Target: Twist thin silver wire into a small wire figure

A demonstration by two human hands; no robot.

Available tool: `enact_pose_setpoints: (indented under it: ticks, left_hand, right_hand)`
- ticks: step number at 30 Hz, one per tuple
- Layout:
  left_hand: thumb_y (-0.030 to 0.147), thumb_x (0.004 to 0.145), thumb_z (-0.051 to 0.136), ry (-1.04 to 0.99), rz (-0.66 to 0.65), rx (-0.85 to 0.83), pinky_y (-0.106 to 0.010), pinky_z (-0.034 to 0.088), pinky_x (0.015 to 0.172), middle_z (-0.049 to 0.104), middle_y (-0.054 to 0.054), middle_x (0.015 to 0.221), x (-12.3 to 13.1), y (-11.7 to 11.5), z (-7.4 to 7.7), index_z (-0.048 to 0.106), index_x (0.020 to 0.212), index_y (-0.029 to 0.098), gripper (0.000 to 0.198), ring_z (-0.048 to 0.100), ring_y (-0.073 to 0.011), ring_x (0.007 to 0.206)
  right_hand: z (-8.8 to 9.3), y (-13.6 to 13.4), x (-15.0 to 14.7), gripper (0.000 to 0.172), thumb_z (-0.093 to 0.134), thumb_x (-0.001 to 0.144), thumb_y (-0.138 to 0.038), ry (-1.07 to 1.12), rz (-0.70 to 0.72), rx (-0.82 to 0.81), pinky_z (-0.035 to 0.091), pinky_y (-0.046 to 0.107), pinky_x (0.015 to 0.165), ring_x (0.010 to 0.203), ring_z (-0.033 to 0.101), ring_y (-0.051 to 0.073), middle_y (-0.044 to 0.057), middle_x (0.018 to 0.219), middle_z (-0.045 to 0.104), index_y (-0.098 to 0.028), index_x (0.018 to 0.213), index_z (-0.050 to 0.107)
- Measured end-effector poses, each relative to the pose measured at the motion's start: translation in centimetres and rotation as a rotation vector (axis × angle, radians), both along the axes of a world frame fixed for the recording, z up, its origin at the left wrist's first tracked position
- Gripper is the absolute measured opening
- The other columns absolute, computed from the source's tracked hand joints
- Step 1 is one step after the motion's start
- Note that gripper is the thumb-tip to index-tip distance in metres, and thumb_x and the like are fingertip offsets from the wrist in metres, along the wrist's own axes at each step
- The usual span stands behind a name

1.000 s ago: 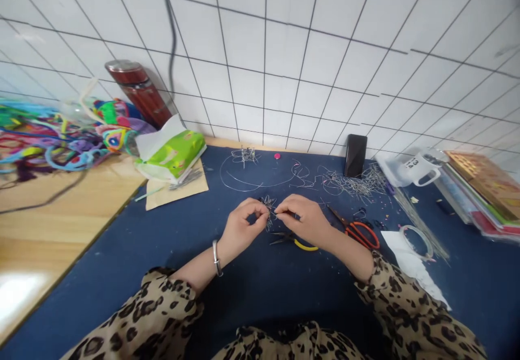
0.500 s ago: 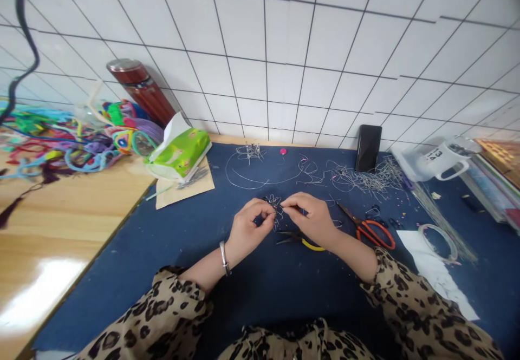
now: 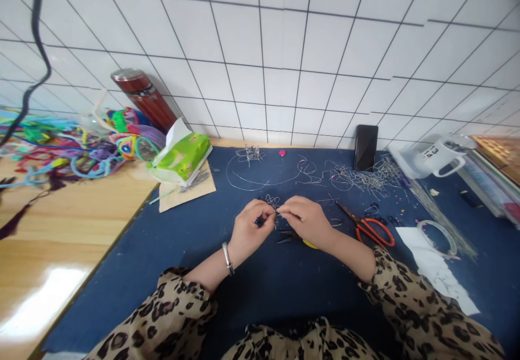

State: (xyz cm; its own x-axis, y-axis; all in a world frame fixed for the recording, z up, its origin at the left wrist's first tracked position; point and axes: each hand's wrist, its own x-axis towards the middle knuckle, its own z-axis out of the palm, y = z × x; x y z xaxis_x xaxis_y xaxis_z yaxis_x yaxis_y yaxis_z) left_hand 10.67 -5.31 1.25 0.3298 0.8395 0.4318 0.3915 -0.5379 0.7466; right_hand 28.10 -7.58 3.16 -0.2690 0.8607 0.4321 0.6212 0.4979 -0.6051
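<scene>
My left hand (image 3: 249,230) and my right hand (image 3: 306,221) meet over the blue mat (image 3: 170,252), fingers pinched together on a small tangled wire piece (image 3: 272,203) held between them. The left wrist wears a silver bangle (image 3: 227,258). Pliers with yellow handles (image 3: 294,237) lie on the mat just under my right hand, partly hidden by it. Orange-handled scissors (image 3: 371,229) lie to the right of that hand.
Loose wire loops (image 3: 260,173) and a heap of wire bits (image 3: 365,178) lie further back. A black phone (image 3: 365,147) leans on the tiled wall. A green tissue pack (image 3: 182,157), a red flask (image 3: 144,97), coloured pipe cleaners (image 3: 73,143) and a white mug (image 3: 441,154) stand around.
The hands have stayed pinched on the wire piece with only small finger shifts. The view has shifted a little, so everything sits slightly differently in frame.
</scene>
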Motion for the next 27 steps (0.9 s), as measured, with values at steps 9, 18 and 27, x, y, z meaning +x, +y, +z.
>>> enact_pose_setpoints:
  ticks: [9,18,27]
  left_hand:
    - [0.012,0.076,0.054,0.029,-0.020,0.016,-0.026,0.046,0.070,0.058,-0.002,0.075,0.03,-0.11,-0.07,0.061,0.074,0.018,0.009,0.055,-0.0127,0.070]
    - [0.010,0.075,0.055,0.029,-0.021,0.034,-0.026,0.045,0.070,0.058,-0.001,0.076,0.12,-0.27,-0.21,0.060,0.074,0.017,0.009,0.054,-0.0123,0.071]
    - [0.011,0.076,0.054,0.056,-0.017,0.044,-0.027,0.046,0.071,0.059,-0.002,0.077,0.04,-0.10,-0.19,0.060,0.075,0.017,0.009,0.055,-0.0132,0.073]
  right_hand:
    - [0.16,-0.05,0.10,0.018,0.055,0.081,-0.012,0.006,-0.023,-0.060,0.046,0.028,0.078,0.084,0.058,0.014,0.003,0.086,0.063,-0.022,0.087,0.069]
    - [-0.21,-0.01,0.13,0.018,0.054,0.081,-0.010,0.059,-0.019,-0.007,0.046,0.027,0.077,0.082,0.058,0.014,0.003,0.084,0.064,-0.021,0.084,0.068]
    - [0.42,0.28,0.59,0.017,0.055,0.078,-0.009,0.048,0.046,-0.035,0.045,0.026,0.075,0.078,0.058,0.014,0.001,0.081,0.065,-0.020,0.086,0.065]
